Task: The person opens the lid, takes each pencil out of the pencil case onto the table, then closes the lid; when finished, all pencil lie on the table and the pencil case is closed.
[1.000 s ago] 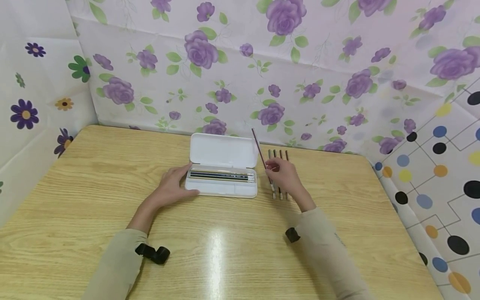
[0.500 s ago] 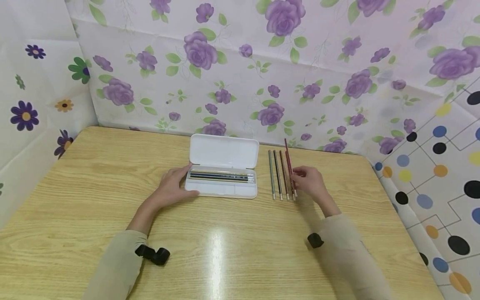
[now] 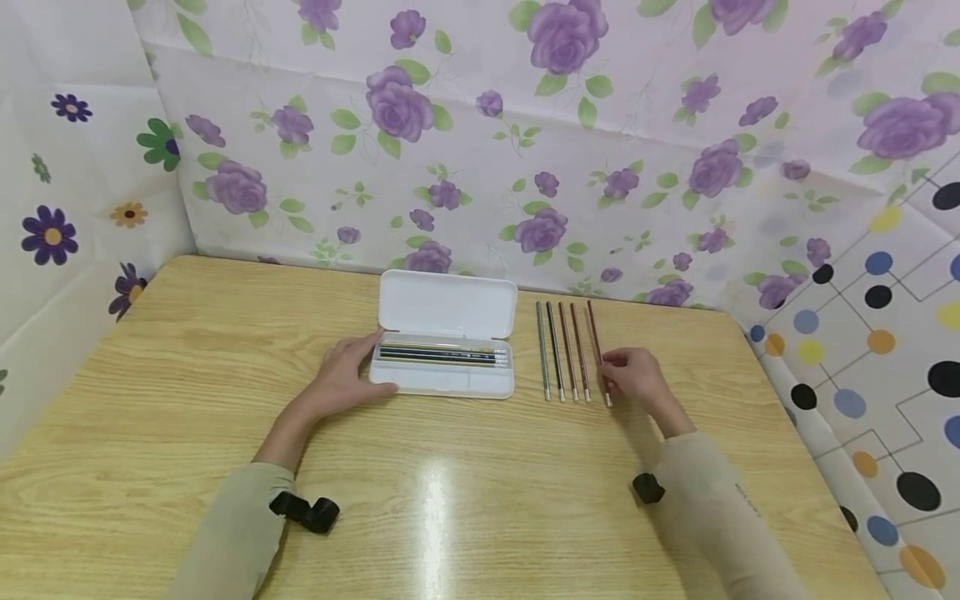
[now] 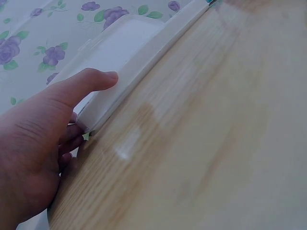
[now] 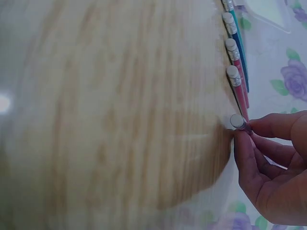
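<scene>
The white pencil case (image 3: 427,380) lies with its lid up, several dark and yellow-striped pencils (image 3: 438,354) lying lengthwise inside. My left hand (image 3: 339,381) grips its left end, thumb along the front wall and fingers round the back corner. At the right end of a row of pencils, my right hand (image 3: 637,377) pinches a dark red pencil (image 3: 595,333) near its eraser end. In the right wrist view, thumb and fingers close around it just behind the white eraser (image 5: 237,120). To its left lie a teal pencil (image 3: 543,350), a black pencil (image 3: 555,350) and two reddish pencils (image 3: 567,350).
Everything rests on a wood-grain table (image 3: 465,508) with a shiny light streak in front. A flowered sheet (image 3: 465,158) hangs close behind the table's back edge, and a dotted sheet (image 3: 877,375) stands along the right side.
My right hand has carried the dark red pencil from beside the case, over the row, to its right end, and lowered it alongside the others. The left hand has stayed at the case.
</scene>
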The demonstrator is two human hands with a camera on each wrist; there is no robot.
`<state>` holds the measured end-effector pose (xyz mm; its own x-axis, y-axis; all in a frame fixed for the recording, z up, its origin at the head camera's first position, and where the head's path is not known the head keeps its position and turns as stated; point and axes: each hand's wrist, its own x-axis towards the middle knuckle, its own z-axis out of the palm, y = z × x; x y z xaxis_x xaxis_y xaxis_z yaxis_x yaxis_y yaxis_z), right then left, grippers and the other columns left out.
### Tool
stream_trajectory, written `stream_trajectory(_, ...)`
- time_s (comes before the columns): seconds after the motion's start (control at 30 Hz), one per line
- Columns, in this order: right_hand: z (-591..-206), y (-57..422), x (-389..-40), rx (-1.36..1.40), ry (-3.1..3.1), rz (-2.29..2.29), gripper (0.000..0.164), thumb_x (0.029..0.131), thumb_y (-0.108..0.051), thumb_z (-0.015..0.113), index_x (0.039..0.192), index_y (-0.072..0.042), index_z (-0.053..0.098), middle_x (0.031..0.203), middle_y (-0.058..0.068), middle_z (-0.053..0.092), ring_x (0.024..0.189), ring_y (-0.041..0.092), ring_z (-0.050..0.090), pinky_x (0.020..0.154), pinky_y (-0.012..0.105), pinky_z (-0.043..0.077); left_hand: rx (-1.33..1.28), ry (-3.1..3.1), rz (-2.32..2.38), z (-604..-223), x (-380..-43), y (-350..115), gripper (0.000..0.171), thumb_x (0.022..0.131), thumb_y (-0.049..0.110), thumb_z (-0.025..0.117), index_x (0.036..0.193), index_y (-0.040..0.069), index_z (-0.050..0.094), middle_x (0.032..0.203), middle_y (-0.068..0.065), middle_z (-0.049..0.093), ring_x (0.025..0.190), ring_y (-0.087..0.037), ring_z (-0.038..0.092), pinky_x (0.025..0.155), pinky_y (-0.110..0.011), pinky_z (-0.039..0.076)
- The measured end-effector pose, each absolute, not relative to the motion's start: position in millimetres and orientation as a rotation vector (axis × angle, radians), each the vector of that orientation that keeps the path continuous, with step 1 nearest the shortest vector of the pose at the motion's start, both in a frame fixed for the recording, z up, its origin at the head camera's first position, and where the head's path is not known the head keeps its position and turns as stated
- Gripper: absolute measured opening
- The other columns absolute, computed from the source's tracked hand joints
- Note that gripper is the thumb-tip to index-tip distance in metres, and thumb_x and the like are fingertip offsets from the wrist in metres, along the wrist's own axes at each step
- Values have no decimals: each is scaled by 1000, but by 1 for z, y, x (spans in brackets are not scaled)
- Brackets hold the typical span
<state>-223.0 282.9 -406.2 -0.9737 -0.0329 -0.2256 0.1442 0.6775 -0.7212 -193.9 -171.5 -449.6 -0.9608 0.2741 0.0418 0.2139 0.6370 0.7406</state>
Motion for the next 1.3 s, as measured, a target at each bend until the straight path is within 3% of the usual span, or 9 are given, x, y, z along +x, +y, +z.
stream_trajectory(0.37, -409, 274, -230, 37, 2799, -1016, 29, 94, -5, 56, 116, 14, 61, 94, 23, 68, 71, 19, 65, 62, 28, 54, 420, 2778, 1244, -451, -194, -170, 96, 79, 40, 78, 152, 4, 28, 149, -22, 36, 135, -43, 23, 106, -60, 15)
stream_trajectory(0.67, -408, 269, -230, 3, 2853, -943, 27, 93, -3, 56, 112, 15, 62, 97, 25, 67, 76, 26, 66, 65, 32, 54, 421, 2780, 1230, -452, -195, -170, 96, 79, 41, 77, 152, 4, 27, 149, -21, 36, 135, -43, 23, 106, -60, 16)
stream_trajectory(1.0, -390, 258, -231, -27, 2892, -678, 42, 100, -18, 48, 129, 12, 52, 120, 30, 59, 108, 43, 58, 86, 52, 48, 412, 2781, 1237, -452, -195, -171, 97, 78, 39, 78, 153, 6, 27, 150, -20, 36, 135, -42, 23, 107, -59, 15)
stream_trajectory(1.3, -388, 224, -232, -401, 2976, -665, 33, 94, -6, 57, 122, 11, 59, 107, 24, 65, 94, 35, 63, 79, 46, 52, 413, 2782, 1238, -452, -195, -171, 97, 78, 40, 78, 153, 5, 26, 150, -20, 35, 135, -43, 23, 107, -59, 15)
